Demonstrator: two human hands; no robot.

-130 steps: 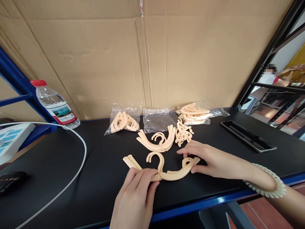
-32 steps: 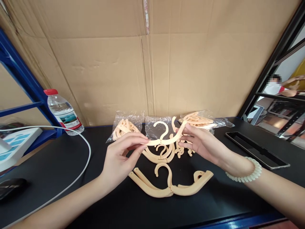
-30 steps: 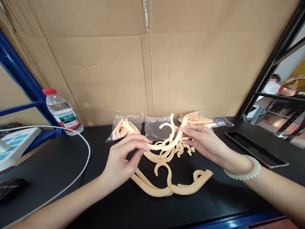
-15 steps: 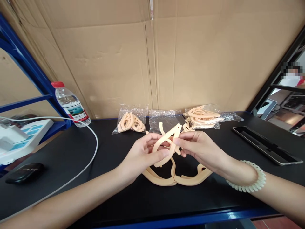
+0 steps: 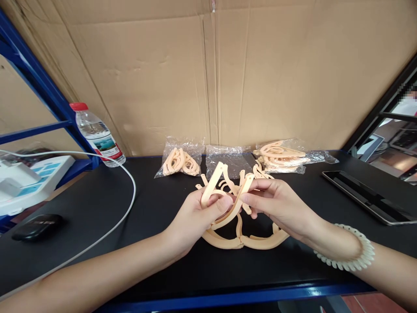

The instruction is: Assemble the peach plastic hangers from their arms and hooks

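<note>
Both hands are raised over the middle of the black table. My left hand (image 5: 204, 214) pinches a curved beige plastic strip (image 5: 213, 184) between thumb and fingers, its flat end pointing up. My right hand (image 5: 270, 198) grips a second curved strip (image 5: 241, 200) near its upper end, which has a small hole. The strips meet low down near my left thumb; whether they are joined there I cannot tell. Below the hands lies a beige curved frame (image 5: 260, 243) of similar strips, partly hidden. More loose beige pieces (image 5: 230, 187) lie behind the hands.
Clear bags of beige pieces (image 5: 177, 161) (image 5: 282, 156) stand at the back, with a flat clear bag (image 5: 224, 161) between them. A water bottle (image 5: 100, 139), white power strip (image 5: 48, 174), cable (image 5: 130, 208) and black mouse (image 5: 37, 227) are left. A dark tablet-like device (image 5: 368, 198) lies right.
The two strips have been spread: their upper ends met near my right hand, and now the left one stands apart. The view has shifted slightly.
</note>
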